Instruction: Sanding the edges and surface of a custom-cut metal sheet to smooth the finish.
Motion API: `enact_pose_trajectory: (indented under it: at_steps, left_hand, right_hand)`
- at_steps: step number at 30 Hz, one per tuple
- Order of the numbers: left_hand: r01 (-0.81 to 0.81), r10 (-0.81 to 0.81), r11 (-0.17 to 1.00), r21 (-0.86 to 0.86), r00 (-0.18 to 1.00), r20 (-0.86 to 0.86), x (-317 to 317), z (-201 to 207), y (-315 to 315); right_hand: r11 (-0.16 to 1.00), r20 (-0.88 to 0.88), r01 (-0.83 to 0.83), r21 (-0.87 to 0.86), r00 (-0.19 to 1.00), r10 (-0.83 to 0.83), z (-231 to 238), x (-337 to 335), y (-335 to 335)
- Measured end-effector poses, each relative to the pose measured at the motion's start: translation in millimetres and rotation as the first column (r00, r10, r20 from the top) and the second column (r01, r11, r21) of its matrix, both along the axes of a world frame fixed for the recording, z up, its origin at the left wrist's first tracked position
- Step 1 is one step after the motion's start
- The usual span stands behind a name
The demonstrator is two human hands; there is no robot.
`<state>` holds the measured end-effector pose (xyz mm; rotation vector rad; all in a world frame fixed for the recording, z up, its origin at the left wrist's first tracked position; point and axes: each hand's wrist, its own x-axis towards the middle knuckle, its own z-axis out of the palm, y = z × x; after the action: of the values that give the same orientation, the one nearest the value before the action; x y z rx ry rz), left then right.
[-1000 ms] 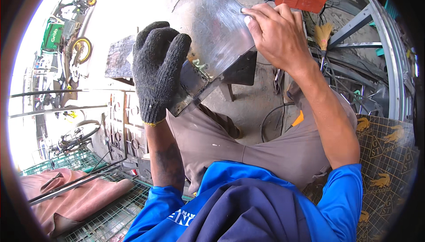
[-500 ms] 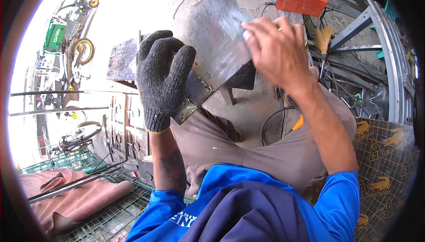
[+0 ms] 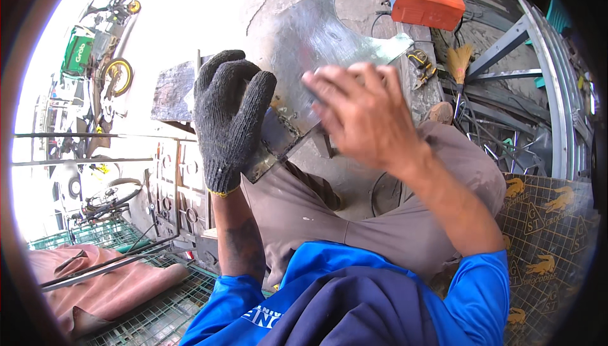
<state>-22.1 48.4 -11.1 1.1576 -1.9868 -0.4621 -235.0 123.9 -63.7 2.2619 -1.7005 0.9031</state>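
Observation:
A grey metal sheet with a curved cutout stretches out in front of me, its surface scuffed and shiny. At its near corner is a dark metal piece with a rough, weld-like seam. My left hand, in a dark knitted glove, holds the sheet by this corner, fingers curled and partly hidden. Over the sheet's near part, my bare right hand is closed in a pinch, with motion blur on the fingertips. A dark edge shows between those fingers, but what it belongs to cannot be made out.
An orange machine with a handle stands at the far right. Close to it are a yellow-and-black tool, a straw brush and metal frames. Left of my glove lies a dark block. Motorbikes stand farther left.
My right hand has moved left and nearer to me across the sheet, uncovering the sheet's right arm and the yellow-and-black tool. The gloved hand keeps its grip.

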Motion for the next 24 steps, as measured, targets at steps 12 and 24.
enact_pose_trajectory:
  at_steps: [12,24]
  left_hand:
    - [0.037,-0.036,0.999,-0.023,0.999,0.037,3.8,1.1,-0.9]
    - [0.037,-0.023,0.995,-0.094,0.988,0.152,-2.7,4.2,12.5]
  right_hand:
    - [0.977,-0.025,0.210,-0.031,0.977,-0.211,-3.7,-47.7,-44.9]
    - [1.000,0.062,-0.014,0.004,0.998,0.013,0.9,-0.9,-11.5]
